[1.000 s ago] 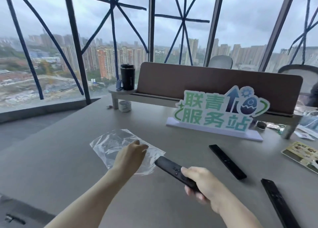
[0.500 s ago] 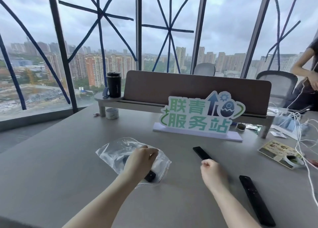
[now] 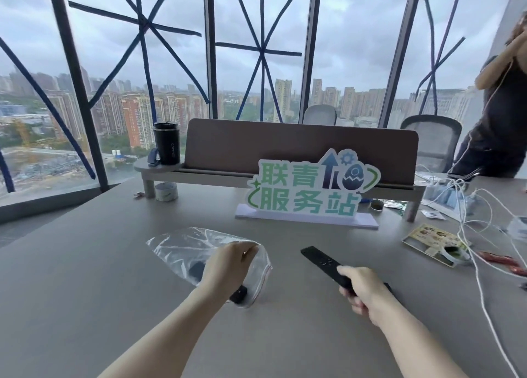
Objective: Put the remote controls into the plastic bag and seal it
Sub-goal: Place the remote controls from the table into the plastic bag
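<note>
1. Clear, thin plastic is what I'm dealing with: the plastic bag (image 3: pixel 188 249) lies on the grey bench (image 3: pixel 85 278) at about 10 o'clock from me. It is limp and slippery, so I pinch its mouth rim between the thumb and fingers of my left hand (image 3: pixel 228 266) to hold it open.
2. One remote control (image 3: pixel 239 293) is already partly inside, its near end sticking out at the mouth below my wrist; how deep it sits I can't quite tell through the crumpled film.
3. My right hand (image 3: pixel 360 287) is closed around the near end of a second remote (image 3: pixel 322 262), whose far end points to 11 o'clock. It is stiff, slim and light, best held at the tail so the nose can lead into the bag.
4. The bag's zip strip needs a firm, even press along its edge, I judge.
5. The bench is smooth and matt. At 12 o'clock stands a green sign (image 3: pixel 310 192); white cables (image 3: pixel 473 223) trail at 2 o'clock, and tall windows lie beyond.
</note>
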### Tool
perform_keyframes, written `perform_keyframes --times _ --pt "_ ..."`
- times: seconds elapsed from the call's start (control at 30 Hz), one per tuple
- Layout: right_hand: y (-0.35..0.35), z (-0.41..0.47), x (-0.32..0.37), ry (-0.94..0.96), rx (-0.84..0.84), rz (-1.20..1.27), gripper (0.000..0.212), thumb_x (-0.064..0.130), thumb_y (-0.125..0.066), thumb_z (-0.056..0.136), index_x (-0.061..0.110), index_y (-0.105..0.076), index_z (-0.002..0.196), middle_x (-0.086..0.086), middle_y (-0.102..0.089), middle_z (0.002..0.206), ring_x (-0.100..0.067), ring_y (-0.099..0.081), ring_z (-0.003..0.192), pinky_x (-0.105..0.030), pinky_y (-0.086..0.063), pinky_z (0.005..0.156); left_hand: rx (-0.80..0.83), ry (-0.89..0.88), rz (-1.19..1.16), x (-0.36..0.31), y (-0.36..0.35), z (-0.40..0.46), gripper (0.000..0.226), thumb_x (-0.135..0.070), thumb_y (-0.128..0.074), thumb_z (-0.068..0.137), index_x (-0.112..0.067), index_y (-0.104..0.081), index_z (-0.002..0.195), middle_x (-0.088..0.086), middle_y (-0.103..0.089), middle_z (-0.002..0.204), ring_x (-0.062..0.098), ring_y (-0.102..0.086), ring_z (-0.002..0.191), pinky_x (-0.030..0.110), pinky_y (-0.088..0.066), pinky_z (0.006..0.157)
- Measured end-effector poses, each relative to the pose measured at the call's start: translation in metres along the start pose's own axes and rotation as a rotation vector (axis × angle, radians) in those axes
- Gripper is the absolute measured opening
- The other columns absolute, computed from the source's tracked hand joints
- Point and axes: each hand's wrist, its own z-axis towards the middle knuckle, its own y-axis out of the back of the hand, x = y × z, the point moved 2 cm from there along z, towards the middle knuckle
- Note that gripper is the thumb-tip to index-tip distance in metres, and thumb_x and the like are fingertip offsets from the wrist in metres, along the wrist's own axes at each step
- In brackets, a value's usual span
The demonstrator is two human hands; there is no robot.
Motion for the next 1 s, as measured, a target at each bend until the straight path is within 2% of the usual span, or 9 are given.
perform_keyframes --times 0.2,0.3,0.4,0.47,0.57,0.63,0.73,0.87,1.0 --pt "0.01 -0.072 0.014 0.006 0.394 0.017 0.027 0.028 -0.046 0.095 0.007 -0.061 0.087 0.001 -0.031 0.047 -0.01 -0.015 0.037 -0.021 -0.013 0.037 -0.02 -0.049 -0.046 -0.037 -0.003 0.017 0.026 -0.033 -0.049 0.092 -0.024 -0.071 0.101 0.002 -0.076 0.091 0.025 -0.068 0.086 0.038 -0.055 0.071" --pt "-0.026 -0.072 0.013 0.006 0.409 -0.047 0.027 0.033 -0.049 0.097 0.017 -0.049 0.075 0.002 -0.036 0.051 -0.01 -0.017 0.041 -0.021 -0.011 0.04 -0.005 -0.061 -0.062 -0.045 -0.006 0.013 0.027 -0.033 -0.048 0.092 -0.026 -0.07 0.106 0.0 -0.076 0.101 0.024 -0.068 0.092 0.036 -0.054 0.076" --pt "-0.064 -0.062 0.007 0.009 0.402 0.018 0.032 0.037 -0.048 0.099 0.015 -0.057 0.078 -0.002 -0.053 0.061 -0.01 -0.023 0.041 -0.02 -0.015 0.038 -0.012 -0.064 -0.063 -0.046 -0.005 0.008 0.027 -0.034 -0.049 0.091 -0.027 -0.069 0.106 0.001 -0.076 0.1 0.025 -0.068 0.093 0.036 -0.054 0.077" --pt "-0.074 -0.057 0.004 0.039 0.332 0.048 0.029 0.032 -0.048 0.1 0.01 -0.064 0.091 -0.004 -0.063 0.07 -0.01 -0.028 0.038 -0.018 -0.018 0.035 -0.022 -0.054 -0.045 -0.042 -0.003 0.004 0.027 -0.035 -0.051 0.09 -0.027 -0.07 0.108 0.0 -0.075 0.104 0.024 -0.068 0.096 0.035 -0.053 0.079" --pt "-0.049 -0.049 -0.006 0.137 -0.016 -0.083 0.02 0.016 -0.051 0.095 0.012 -0.07 0.089 -0.002 -0.068 0.069 -0.013 -0.048 0.042 -0.02 -0.031 0.041 -0.006 -0.031 -0.014 -0.031 -0.004 -0.002 0.027 -0.035 -0.052 0.089 -0.026 -0.07 0.107 0.0 -0.075 0.104 0.023 -0.067 0.097 0.033 -0.052 0.078" --pt "-0.017 -0.045 -0.015 0.192 -0.248 -0.309 0.019 0.019 -0.051 0.091 0.02 -0.07 0.087 -0.002 -0.072 0.083 -0.02 -0.064 0.069 -0.026 -0.045 0.061 0.012 -0.022 -0.002 -0.025 -0.007 -0.006 0.027 -0.036 -0.052 0.089 -0.026 -0.071 0.105 0.001 -0.075 0.102 0.024 -0.067 0.096 0.034 -0.053 0.078" --pt "0.03 -0.047 -0.03 0.095 -0.512 -0.742 0.03 0.038 -0.048 0.092 0.021 -0.06 0.114 -0.007 -0.057 0.12 -0.03 -0.064 0.104 -0.036 -0.048 0.082 0.024 -0.004 0.049 -0.021 -0.013 -0.013 0.028 -0.04 -0.05 0.088 -0.032 -0.067 0.11 -0.001 -0.074 0.106 0.025 -0.065 0.1 0.036 -0.053 0.078" --pt "0.064 -0.053 -0.047 -0.129 -0.512 -0.884 0.044 0.052 -0.051 0.086 0.017 -0.062 0.11 -0.007 -0.061 0.114 -0.03 -0.063 0.104 -0.036 -0.048 0.082 0.05 0.014 0.126 -0.022 -0.019 -0.022 0.028 -0.04 -0.048 0.089 -0.04 -0.063 0.113 0.0 -0.071 0.11 0.026 -0.064 0.101 0.034 -0.051 0.076" --pt "0.066 -0.051 -0.055 -0.102 -0.397 -0.881 0.026 0.043 -0.058 0.081 0.018 -0.053 0.081 0.003 -0.058 0.069 -0.025 -0.058 0.072 -0.03 -0.044 0.063 0.061 0.034 0.156 -0.021 -0.018 -0.03 0.026 -0.039 -0.047 0.089 -0.041 -0.066 0.107 -0.004 -0.073 0.102 0.025 -0.066 0.092 0.029 -0.042 0.062"
